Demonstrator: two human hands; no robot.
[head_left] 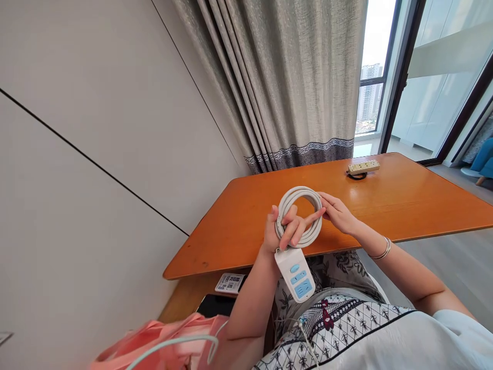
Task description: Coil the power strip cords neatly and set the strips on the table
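Note:
A white power strip (288,262) with light blue sockets and a blue switch hangs tilted below my left hand, over my lap. Its white cord (302,191) is wound into a round coil of several loops, held up above the table's near edge. My left hand (288,228) grips the coil's left side, some fingers reaching through the ring and one stretched to its right side. My right hand (339,211) closes on the coil's right side, the cord between thumb and fingers. The plug end cannot be made out.
The orange-brown wooden table (239,221) spans the area before me. A cream power strip (364,166) with a black cord lies at its far right. Left of my lap are a pink bag (154,341), a black flat object (216,304) and a labelled packet (230,282). A curtain (304,77) hangs behind.

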